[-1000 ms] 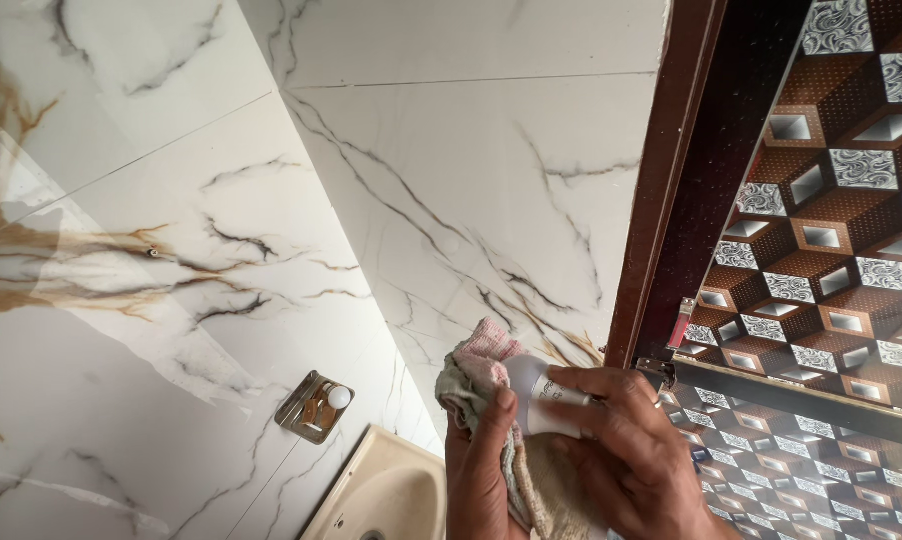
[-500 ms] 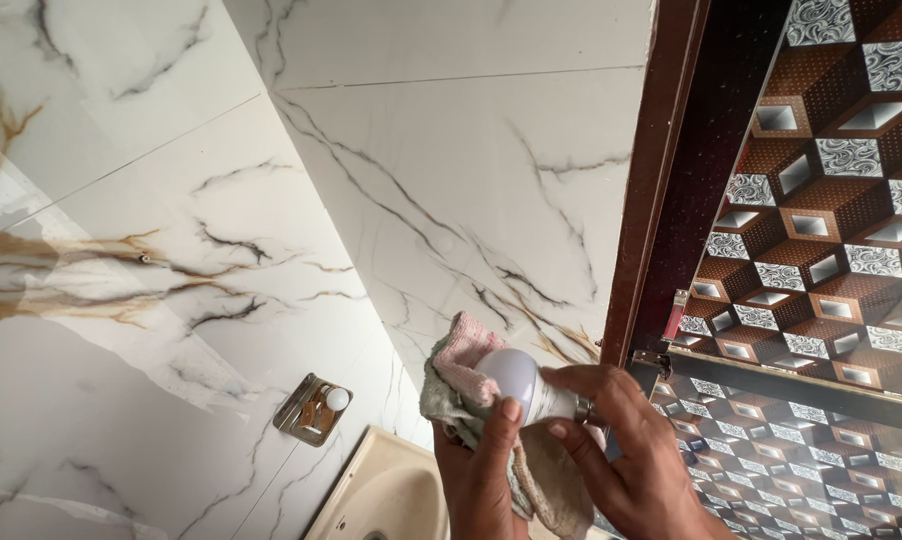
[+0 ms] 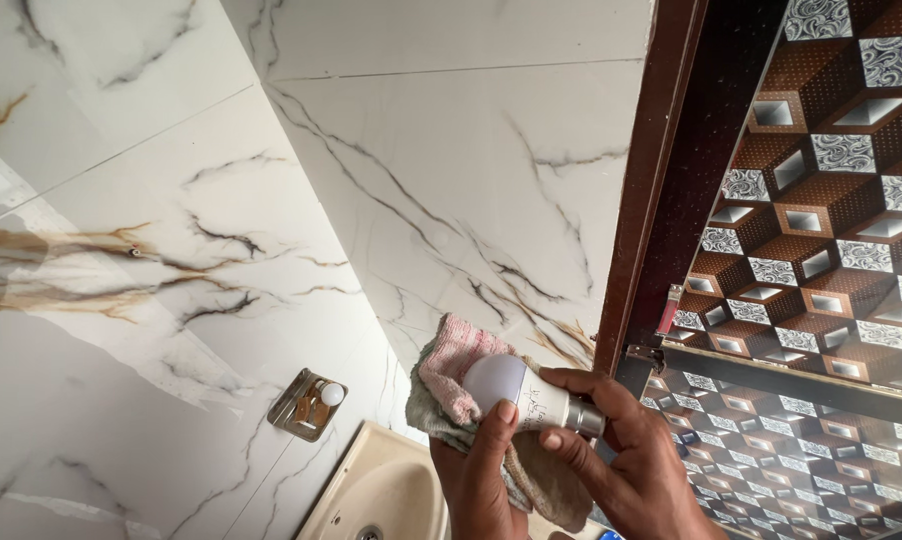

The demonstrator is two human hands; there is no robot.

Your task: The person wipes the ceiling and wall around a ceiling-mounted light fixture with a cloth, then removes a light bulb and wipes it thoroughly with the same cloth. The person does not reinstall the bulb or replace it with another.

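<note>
The left hand (image 3: pixel 483 478) is cupping a pink and beige cloth (image 3: pixel 451 385) against the dome of a white light bulb (image 3: pixel 521 392), thumb pressing on the glass. The right hand (image 3: pixel 636 470) is pinching the bulb's base, fingers closed around it, above the cream washbasin (image 3: pixel 376 490).

A small metal soap shelf (image 3: pixel 306 405) fixed to the white marble-patterned wall tiles (image 3: pixel 171 300) carries 1 brownish bar and 1 round white piece, and just below it a cream washbasin (image 3: pixel 386 490) juts from the same wall, its drain showing at the bottom edge.
</note>
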